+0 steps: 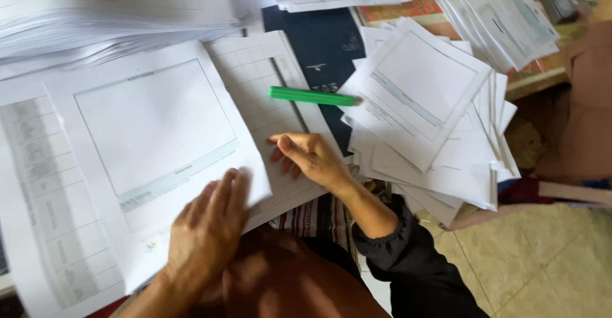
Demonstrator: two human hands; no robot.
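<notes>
Nearest, the left hand [207,225] lies flat, fingers together, pressing the corner of a white printed sheet [153,146]. It should keep that palm firm so the page cannot skew. Just beside it, the right hand [309,158] rests curled and empty on the gridded page [268,95]. Beyond lies a green pen [311,96], then a loose paper stack [433,114].
</notes>
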